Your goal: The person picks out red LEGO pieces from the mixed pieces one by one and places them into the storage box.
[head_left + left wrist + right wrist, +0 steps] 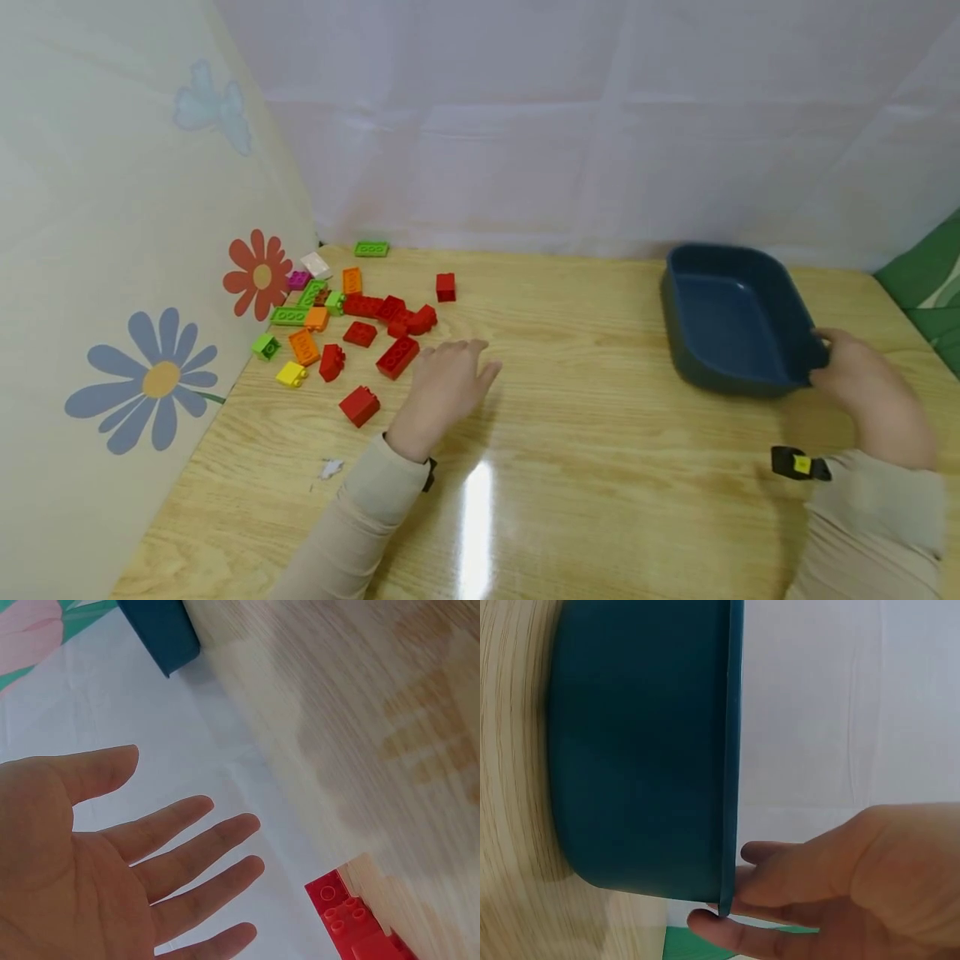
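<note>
Blue bin (pixel 731 325) left of right hand (pixel 862 379), rim pinched.

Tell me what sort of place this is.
Probably an indoor play corner, perhaps a staged one: toy building bricks lie scattered on a wood-grain surface, with a flower-printed backdrop along the left side.

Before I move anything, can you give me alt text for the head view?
The right hand grips a blue bin at its near right corner, while the left hand is open and holding nothing beside scattered red bricks. Orange, green and yellow bricks lie farther left on the wooden table.
</note>
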Demonstrator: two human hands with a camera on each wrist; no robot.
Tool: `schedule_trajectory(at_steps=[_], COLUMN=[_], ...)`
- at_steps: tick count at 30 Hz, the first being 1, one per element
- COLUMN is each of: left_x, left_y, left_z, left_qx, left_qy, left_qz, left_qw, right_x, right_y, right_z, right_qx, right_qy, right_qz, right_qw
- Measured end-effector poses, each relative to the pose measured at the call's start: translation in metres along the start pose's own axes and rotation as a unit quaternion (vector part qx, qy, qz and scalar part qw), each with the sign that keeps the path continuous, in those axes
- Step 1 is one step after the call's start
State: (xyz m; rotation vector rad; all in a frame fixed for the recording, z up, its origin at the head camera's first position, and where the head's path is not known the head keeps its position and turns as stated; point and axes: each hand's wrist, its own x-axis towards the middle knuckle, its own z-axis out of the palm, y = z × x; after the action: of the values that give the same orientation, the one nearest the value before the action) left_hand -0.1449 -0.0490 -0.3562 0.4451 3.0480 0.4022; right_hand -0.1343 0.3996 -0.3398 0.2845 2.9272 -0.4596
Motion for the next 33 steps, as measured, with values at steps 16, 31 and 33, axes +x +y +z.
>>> schedule_trajectory(at_steps=[16,31,33], left_x=[0.001,0.000,0.000], left_y=[-0.001,0.000,0.000], left_z=[0.002,0.002,0.001], left_qx=[-0.001,-0.002,-0.002], left_qy=[-0.006,-0.015,-0.015], left_qz=[0.000,-0.006,-0.006], left_qw=[1.0000,0.9999,0.9999], right_x=[0.011,0.012,0.012], right_y=[-0.037,-0.082,-0.089], right_z=[0.008,0.025,0.028], right_qx=[0.011,-0.002,0.000], right_qy=[-0.012,-0.004,-0.002], right_qz=[-0.071,-0.113,-0.119], right_qw=[0.997,0.994,0.993])
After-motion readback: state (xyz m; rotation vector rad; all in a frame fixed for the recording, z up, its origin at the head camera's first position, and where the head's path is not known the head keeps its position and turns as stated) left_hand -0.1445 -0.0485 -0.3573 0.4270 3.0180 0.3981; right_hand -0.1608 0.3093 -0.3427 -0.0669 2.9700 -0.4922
